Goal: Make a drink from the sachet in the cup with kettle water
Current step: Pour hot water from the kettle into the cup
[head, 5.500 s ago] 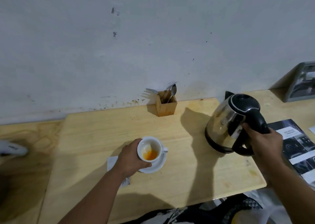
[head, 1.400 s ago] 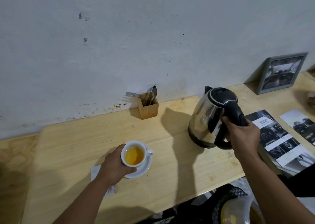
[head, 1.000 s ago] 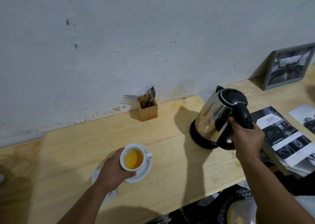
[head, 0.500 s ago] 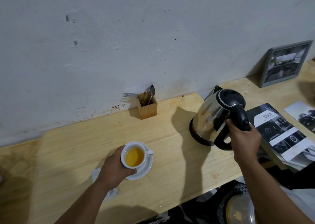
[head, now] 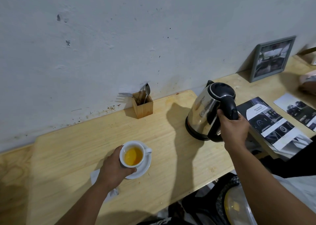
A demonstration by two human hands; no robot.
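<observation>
Left hand [head: 113,169] grips cup [head: 131,155] near desk [head: 171,156] front edge, keeping it steady. Right hand [head: 233,130] clenches kettle [head: 207,111] handle, setting it upright.

Wall [head: 153,28]: pale grey-white, scuffed, with dark specks and brown staining along its base. Desk [head: 71,156]: light wood, butted against the wall. Grey picture frame [head: 271,58] leaned on the wall at right. Hard shadows fell across the desk.
</observation>
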